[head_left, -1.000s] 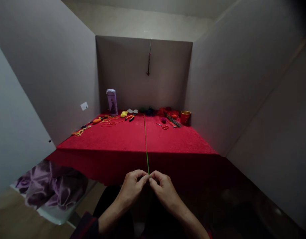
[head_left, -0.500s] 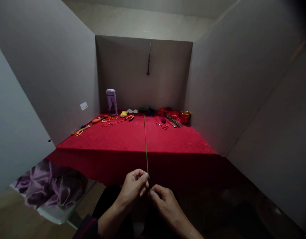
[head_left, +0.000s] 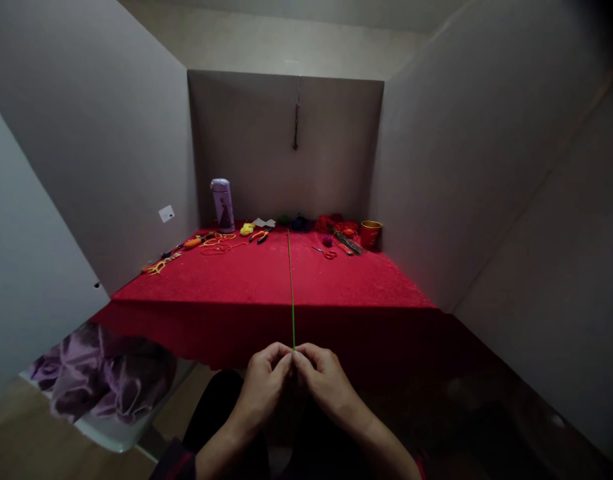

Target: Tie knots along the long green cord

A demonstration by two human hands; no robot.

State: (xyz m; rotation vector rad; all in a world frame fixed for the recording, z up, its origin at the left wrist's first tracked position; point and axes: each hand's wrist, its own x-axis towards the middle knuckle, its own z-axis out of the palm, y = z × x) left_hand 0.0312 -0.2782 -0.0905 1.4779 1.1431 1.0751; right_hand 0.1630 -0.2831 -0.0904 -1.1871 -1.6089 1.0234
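A green cord (head_left: 292, 293) runs straight and taut from the far part of the red-covered table toward me. Its near end meets the fingertips of both hands, just past the table's front edge. My left hand (head_left: 267, 381) pinches the cord between thumb and forefinger. Right beside it, my right hand (head_left: 322, 381) pinches at the same spot, the thumb tips almost touching. The bit of cord between the fingers is hidden.
On the red cloth (head_left: 246, 280) lie scissors (head_left: 325, 253), pliers (head_left: 260, 236), yellow yarn (head_left: 247, 229) and an orange-handled tool (head_left: 192, 244). A purple bottle (head_left: 223, 205) and a red cup (head_left: 370, 235) stand at the back. Grey panels (head_left: 286, 173) enclose the table.
My right hand has moved up and slightly left, level with my left hand. Both sets of fingertips now meet at the cord's near end; before, the right was lower and apart.
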